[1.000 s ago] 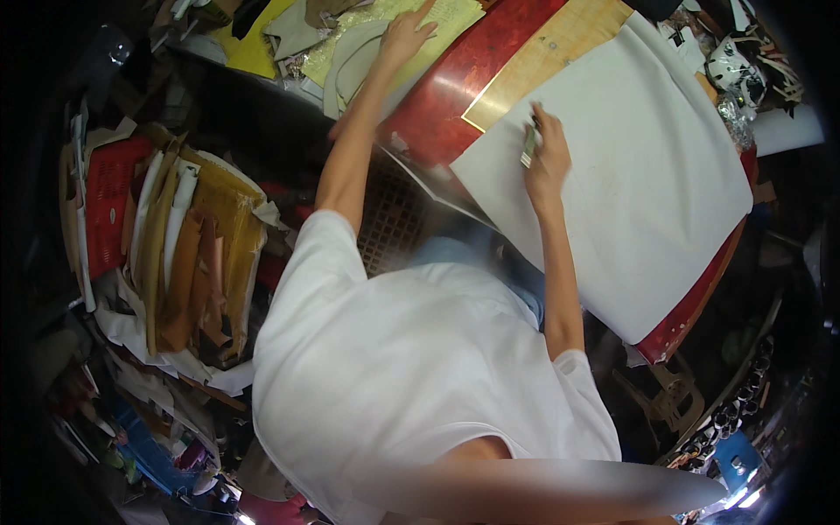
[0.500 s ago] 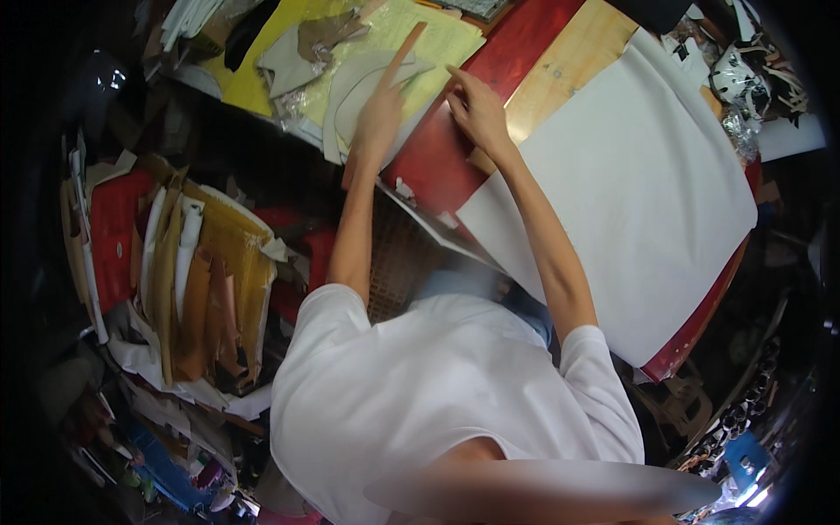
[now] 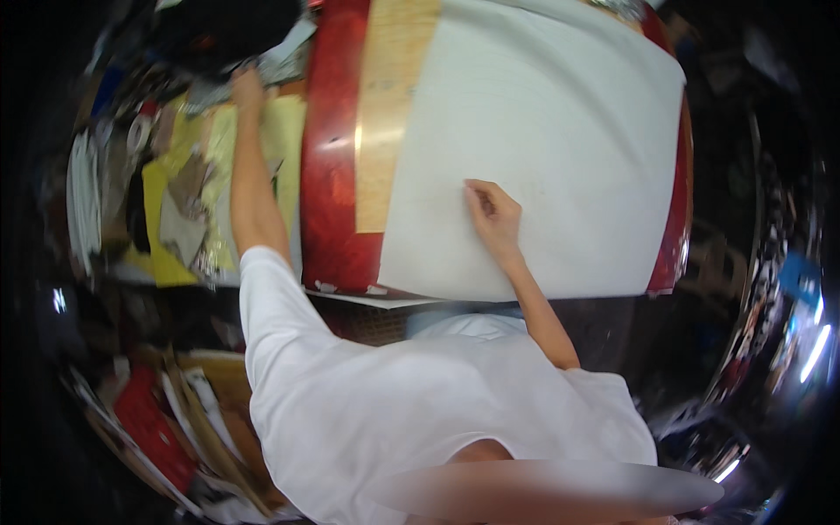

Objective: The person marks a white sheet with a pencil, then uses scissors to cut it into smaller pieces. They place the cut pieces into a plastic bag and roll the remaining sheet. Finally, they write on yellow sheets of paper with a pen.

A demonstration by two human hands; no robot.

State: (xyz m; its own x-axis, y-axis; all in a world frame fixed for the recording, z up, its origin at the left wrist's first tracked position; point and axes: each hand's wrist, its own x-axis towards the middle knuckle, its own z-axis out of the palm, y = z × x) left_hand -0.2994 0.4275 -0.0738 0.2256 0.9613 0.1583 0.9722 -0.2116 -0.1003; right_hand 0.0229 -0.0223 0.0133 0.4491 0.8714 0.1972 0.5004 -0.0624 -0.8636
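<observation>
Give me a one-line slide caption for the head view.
Right hand rests on white sheet; left hand reaches into clutter beside red table.

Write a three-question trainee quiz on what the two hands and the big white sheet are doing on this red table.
1. True or false: the right hand rests on the white sheet.
2. The left hand reaches toward: A) the clutter of papers left of the red table; B) the sheet's far right corner; C) the person's lap.
3. Fill in: between the red table surface and the white sheet shows a strip of ____ colour.

Key
1. True; the hand lies on it, near its lower middle.
2. A; the arm stretches out over yellow and grey scraps. What the grip holds, if anything, cannot be told.
3. Pale wood or tan.
</observation>
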